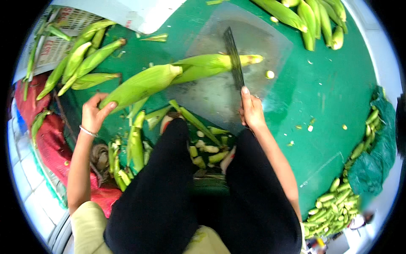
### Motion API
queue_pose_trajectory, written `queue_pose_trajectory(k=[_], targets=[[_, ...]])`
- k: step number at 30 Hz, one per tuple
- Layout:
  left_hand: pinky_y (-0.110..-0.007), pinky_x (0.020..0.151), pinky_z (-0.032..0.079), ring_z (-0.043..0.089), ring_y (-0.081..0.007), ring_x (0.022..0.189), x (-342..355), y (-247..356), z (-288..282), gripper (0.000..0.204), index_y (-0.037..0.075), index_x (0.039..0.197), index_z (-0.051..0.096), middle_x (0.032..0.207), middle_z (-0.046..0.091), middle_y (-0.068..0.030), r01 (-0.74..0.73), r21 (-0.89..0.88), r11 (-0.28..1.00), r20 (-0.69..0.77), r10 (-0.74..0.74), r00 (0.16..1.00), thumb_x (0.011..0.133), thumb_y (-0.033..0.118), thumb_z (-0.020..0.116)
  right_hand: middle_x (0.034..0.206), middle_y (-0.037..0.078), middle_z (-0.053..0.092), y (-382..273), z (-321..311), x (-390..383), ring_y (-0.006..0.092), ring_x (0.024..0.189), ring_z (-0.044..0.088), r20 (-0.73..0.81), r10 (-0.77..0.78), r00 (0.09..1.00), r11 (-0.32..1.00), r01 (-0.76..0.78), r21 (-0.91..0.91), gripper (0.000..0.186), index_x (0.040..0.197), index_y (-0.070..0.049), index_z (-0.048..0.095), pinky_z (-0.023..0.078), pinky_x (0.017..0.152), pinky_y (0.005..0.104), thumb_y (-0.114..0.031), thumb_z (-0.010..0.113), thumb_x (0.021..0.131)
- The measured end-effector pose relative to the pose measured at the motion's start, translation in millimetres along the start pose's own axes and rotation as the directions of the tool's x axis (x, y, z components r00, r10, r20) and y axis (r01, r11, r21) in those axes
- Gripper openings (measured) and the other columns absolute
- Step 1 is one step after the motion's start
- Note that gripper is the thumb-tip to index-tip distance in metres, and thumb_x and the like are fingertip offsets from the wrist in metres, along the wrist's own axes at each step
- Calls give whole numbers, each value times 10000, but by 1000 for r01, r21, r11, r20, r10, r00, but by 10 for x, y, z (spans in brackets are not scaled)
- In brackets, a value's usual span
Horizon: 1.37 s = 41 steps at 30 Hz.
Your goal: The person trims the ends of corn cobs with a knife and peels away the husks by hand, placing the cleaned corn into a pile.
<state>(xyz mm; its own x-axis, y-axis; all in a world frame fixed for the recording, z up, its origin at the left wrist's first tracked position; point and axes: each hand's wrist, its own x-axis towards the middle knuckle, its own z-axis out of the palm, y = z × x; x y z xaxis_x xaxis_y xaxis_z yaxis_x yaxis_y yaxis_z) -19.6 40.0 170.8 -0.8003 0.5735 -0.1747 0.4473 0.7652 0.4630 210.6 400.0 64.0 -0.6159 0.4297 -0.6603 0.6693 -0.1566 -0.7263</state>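
Note:
My left hand (94, 113) is closed around the tip of a green ear of corn in its husk (141, 84), the thumb on top. That ear's cut stalk end overlaps another husked ear (203, 67), which lies on a translucent cutting board (270, 40). My right hand (253, 111) grips a dark-bladed knife (234, 48), its handle mostly hidden by the fingers. Seen nearly edge-on, the blade crosses the second ear near its pale stalk end; I cannot tell how deep it sits. A small round cut piece of stalk (270, 74) rests on the board to the right.
More ears (91, 59) lie at far left beside a white plastic crate (55, 46). Another group (317, 21) sits at far right. Stalk trimmings (205, 148) litter the floor between my feet. A heap of ears (334, 207) and a green mesh sack (372, 165) are at lower right.

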Motion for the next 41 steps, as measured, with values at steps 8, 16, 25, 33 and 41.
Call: queue_pose_trajectory(k=[8, 16, 25, 33, 41], targets=[[-159, 370, 343, 450, -23, 480, -913, -681, -668, 434, 41, 886, 604, 673, 539, 37, 391, -521, 758, -31, -475, 879, 813, 469, 613, 536, -25, 464, -144, -109, -687, 71, 447, 429, 319, 133, 938, 991, -137, -10, 447, 685, -81, 504, 365, 394, 252, -451, 421, 923], [-246, 656, 433, 531, -89, 720, 4, -557, -993, 570, -20, 896, 620, 760, 589, -16, 178, -206, 962, 129, -154, 980, 734, 525, 670, 738, 277, 586, 4, -345, -133, 412, 712, 593, -34, -168, 985, 794, 115, -597, 603, 869, 58, 583, 459, 635, 437, -523, 420, 891], [-207, 402, 349, 457, -36, 539, 1045, 3, 244, 330, 17, 827, 638, 669, 559, 24, 91, -328, 940, 212, -20, 977, 801, 345, 655, 474, 3, 398, 133, -318, -682, 79, 399, 393, -114, -25, 993, 963, 54, 263, 491, 614, -84, 384, 298, 364, 228, -437, 343, 953], [-217, 369, 294, 384, -47, 404, 742, 886, 1169, 428, 6, 728, 637, 512, 444, 33, 396, -404, 825, 352, -260, 899, 820, 424, 626, 567, 124, 515, 120, -213, -13, 210, 530, 519, -75, -131, 989, 982, 119, -146, 540, 782, 26, 517, 426, 537, 372, -486, 412, 915], [-226, 362, 303, 389, -58, 386, 722, 898, 1168, 472, 2, 701, 629, 489, 426, 29, 455, -377, 807, 357, -327, 875, 804, 463, 630, 556, 35, 525, -318, -322, -371, 157, 509, 483, -148, -314, 938, 947, 321, 28, 469, 784, -26, 528, 398, 489, 315, -466, 431, 917]])
